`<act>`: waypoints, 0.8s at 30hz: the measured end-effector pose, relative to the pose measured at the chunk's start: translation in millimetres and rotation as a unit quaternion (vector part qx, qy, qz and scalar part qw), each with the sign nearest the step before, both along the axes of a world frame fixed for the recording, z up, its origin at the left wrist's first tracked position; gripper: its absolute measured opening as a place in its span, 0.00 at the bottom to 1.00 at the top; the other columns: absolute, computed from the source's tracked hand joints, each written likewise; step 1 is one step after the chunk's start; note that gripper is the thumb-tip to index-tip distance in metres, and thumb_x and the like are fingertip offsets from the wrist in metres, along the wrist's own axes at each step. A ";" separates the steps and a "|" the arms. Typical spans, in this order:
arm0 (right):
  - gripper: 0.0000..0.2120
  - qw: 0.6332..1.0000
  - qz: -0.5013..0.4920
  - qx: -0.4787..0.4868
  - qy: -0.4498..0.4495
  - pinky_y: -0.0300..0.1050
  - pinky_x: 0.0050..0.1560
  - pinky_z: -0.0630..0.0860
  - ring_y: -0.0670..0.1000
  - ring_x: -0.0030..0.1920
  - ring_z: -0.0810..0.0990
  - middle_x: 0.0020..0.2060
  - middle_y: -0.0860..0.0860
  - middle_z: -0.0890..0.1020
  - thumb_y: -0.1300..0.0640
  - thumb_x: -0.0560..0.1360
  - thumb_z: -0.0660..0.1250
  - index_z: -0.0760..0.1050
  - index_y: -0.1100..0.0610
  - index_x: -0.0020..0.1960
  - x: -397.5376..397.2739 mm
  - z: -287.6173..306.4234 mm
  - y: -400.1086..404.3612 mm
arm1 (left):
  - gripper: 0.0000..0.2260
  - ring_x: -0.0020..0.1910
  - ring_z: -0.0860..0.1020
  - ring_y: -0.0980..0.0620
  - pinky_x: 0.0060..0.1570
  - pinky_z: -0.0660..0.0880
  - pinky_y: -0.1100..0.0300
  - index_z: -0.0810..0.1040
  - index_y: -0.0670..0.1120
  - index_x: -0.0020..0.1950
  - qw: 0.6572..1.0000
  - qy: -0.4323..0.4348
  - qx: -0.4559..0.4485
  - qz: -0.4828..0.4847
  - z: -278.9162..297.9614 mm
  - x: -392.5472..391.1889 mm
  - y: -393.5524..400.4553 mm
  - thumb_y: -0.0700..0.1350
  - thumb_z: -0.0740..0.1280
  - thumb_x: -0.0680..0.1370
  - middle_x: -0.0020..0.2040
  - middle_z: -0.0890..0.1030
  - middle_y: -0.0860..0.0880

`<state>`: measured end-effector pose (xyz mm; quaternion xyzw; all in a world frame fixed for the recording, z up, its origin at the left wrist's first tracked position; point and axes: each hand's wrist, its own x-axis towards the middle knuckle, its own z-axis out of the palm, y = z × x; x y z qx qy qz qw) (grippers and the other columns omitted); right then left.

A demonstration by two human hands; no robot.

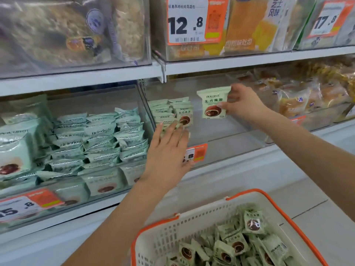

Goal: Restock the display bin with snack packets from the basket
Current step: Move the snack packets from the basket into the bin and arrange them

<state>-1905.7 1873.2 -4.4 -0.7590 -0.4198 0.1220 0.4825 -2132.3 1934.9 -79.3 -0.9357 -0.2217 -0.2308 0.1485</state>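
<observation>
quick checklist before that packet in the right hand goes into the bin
1. Right hand has a grip on the held packet: ok, pinched by its right edge.
2. Packet upright, printed face forward: ok.
3. Left hand steadying the stacked packets: ok, flat fingers against them.
4. Free space in the clear display bin right of the stack: ok.
5. Basket has more packets: ok.
6. Depth of space behind the stack: cannot tell.
</observation>
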 end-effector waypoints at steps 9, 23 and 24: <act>0.13 0.986 0.072 -0.118 0.089 0.53 0.42 0.81 0.48 0.36 0.75 0.36 0.50 0.73 0.72 0.72 0.67 0.70 0.61 0.53 14.9 -64.0 92.8 | 0.24 0.66 0.73 0.44 0.70 0.53 0.42 0.78 0.44 0.60 0.999 -0.002 0.035 -0.008 -11.0 2.2 5.2 0.51 0.75 0.66 0.60 0.79 0.44; 0.21 0.994 0.037 -0.095 0.028 0.50 0.38 0.79 0.49 0.37 0.75 0.37 0.52 0.73 0.71 0.71 0.70 0.62 0.57 0.53 14.7 -73.7 110.1 | 0.20 0.66 0.72 0.44 0.71 0.51 0.41 0.79 0.43 0.56 1.000 0.002 0.022 0.009 -8.9 4.7 3.3 0.47 0.75 0.66 0.58 0.80 0.44; 0.21 0.994 0.036 -0.099 0.030 0.49 0.37 0.79 0.50 0.37 0.76 0.37 0.52 0.73 0.70 0.71 0.70 0.61 0.57 0.53 14.3 -73.4 109.7 | 0.20 0.66 0.72 0.44 0.71 0.51 0.41 0.79 0.44 0.55 1.000 0.003 0.023 0.011 -8.7 4.7 3.2 0.47 0.75 0.66 0.58 0.80 0.44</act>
